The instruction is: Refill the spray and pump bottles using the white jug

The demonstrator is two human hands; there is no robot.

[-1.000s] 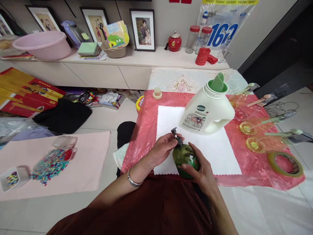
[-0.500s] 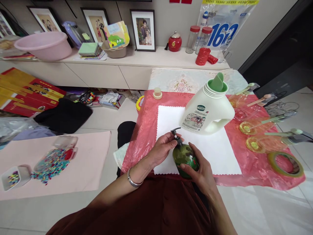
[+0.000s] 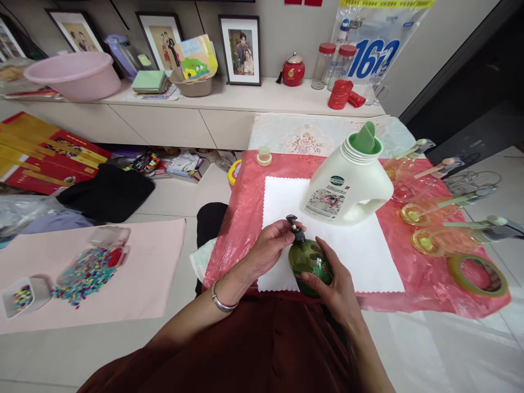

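A green pump bottle is tilted in front of me at the near edge of the white sheet. My right hand wraps round its body, thumb on the front. At its neck, my left hand pinches the black pump head, whose nozzle now points toward me. Just beyond the bottle stands a large white detergent jug, uncapped, with a green spout in its mouth. A pale cap sits apart from it on the red plastic cover.
Several clear bottles with yellow liquid, one of them a spray bottle, line the table's right side. A roll of tape lies by the right corner. Beads are spread on a pink mat at the left. A cabinet runs behind.
The pump head has turned, its nozzle swinging from pointing right to pointing more toward me. Both hands keep their hold on the bottle, which has barely shifted.
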